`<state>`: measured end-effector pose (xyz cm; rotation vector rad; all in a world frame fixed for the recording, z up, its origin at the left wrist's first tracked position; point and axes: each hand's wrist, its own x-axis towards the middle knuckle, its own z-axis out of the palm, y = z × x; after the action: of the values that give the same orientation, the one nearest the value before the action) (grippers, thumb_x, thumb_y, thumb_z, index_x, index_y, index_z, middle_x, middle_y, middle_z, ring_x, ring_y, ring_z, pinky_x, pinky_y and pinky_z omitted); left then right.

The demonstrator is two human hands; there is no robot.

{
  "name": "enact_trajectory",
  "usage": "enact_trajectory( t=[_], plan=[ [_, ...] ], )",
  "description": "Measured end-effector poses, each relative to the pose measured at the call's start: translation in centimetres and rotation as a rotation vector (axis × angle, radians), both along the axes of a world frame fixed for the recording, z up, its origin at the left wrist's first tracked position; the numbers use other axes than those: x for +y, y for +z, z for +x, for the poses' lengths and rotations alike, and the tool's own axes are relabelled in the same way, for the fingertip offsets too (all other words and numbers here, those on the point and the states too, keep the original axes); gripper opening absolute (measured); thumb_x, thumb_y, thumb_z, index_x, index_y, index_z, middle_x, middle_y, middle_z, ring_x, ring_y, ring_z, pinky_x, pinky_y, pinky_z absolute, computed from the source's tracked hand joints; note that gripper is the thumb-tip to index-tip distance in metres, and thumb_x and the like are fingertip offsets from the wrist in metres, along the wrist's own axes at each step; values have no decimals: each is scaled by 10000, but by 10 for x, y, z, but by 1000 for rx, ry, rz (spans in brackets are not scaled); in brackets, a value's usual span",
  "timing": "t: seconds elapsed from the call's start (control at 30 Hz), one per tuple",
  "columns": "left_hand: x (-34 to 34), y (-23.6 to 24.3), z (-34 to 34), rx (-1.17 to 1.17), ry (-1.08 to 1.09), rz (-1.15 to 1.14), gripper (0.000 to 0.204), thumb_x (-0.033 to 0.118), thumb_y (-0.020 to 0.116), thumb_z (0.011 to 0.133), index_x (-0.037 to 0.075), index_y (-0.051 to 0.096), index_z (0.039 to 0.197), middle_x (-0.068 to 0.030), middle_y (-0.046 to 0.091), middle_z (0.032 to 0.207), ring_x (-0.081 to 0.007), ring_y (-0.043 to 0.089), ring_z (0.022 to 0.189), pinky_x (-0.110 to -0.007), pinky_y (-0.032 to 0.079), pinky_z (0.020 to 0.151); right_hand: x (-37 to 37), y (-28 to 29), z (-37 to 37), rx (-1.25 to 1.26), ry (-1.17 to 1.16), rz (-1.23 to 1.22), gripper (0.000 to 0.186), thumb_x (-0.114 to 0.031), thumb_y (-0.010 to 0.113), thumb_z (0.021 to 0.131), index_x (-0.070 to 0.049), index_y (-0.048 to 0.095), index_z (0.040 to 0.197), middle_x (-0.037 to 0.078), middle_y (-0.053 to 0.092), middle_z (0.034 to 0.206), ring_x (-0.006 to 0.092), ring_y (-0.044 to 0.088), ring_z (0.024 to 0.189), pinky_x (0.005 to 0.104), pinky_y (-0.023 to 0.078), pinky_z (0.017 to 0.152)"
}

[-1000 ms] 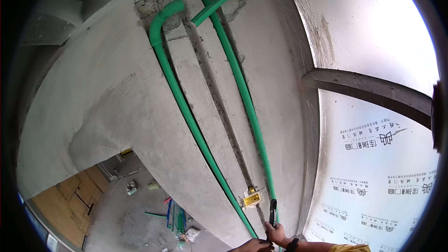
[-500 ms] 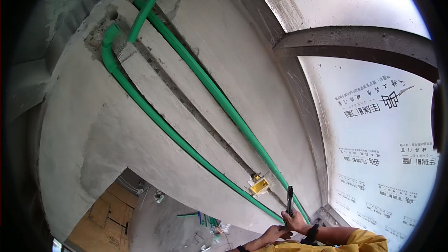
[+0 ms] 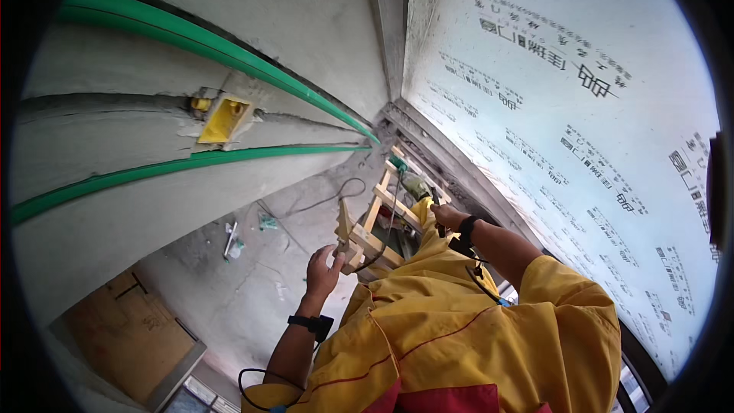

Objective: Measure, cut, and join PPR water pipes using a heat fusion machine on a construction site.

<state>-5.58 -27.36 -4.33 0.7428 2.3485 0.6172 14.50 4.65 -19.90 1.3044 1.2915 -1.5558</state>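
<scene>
My left hand (image 3: pixel 323 269) curls at the edge of a wooden stepladder (image 3: pixel 371 248), seemingly gripping it. My right hand (image 3: pixel 445 214) grips a dark hand tool (image 3: pixel 436 200), partly hidden, over my yellow trousers. A shoe (image 3: pixel 415 185) of mine rests on the ladder, beside a green object (image 3: pixel 397 164) with a dark cord. On the wall at upper left, two green pipes (image 3: pixel 229 61) lie in chases either side of a yellow junction box (image 3: pixel 224 118).
A film-covered window (image 3: pixel 581 145) and its sill (image 3: pixel 428 147) flank me on the right. Far below, the concrete floor (image 3: pixel 206 252) has cords and small scraps on it. A wooden board (image 3: pixel 130 336) stands at lower left.
The view has tipped from high on the wall down to the ladder and floor. My hands have separated: the left is at the ladder, the tool stays in the right.
</scene>
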Motion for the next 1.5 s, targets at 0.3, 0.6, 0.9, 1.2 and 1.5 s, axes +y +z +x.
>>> enact_trajectory(
  t=[0.3,0.6,0.9,1.2,1.5],
  plan=[
    [8,-64,53,127,23,262,438,289,668,816,-16,618,1126,-177,610,1103,-387,569,996,-470,467,916,-98,-103,-3,417,1200,-98,440,-298,311,1013,-45,635,1169,194,640,1209,341,605,1149,452,472,962],
    [12,-70,39,156,-76,301,534,455,564,908,-25,597,1138,-200,587,1087,-375,564,969,-480,476,857,-155,-185,22,369,1073,-102,411,-338,342,1011,-98,606,1215,201,637,1202,369,597,1144,487,487,941],
    [-3,-71,40,151,-44,309,473,390,625,852,-4,613,1114,-184,593,1099,-395,562,984,-503,472,878,-81,-172,-88,-307,-1096,-558,250,-261,430,993,-51,564,973,94,574,812,238,611,681,416,548,608],
    [0,-63,37,138,-25,289,436,341,654,826,-13,622,1078,-193,597,1100,-398,558,999,-485,468,892,-39,-125,-99,179,-1158,-155,231,-269,423,1029,-77,549,1047,-31,355,586,128,334,461,307,333,470],
    [6,-63,38,135,-4,310,390,321,650,821,-5,630,1035,-186,606,1053,-396,559,970,-476,472,876,-7,-7,-74,565,-701,-184,263,-299,424,1054,-63,537,1028,-42,369,631,101,361,508,270,370,511]
  ],
)
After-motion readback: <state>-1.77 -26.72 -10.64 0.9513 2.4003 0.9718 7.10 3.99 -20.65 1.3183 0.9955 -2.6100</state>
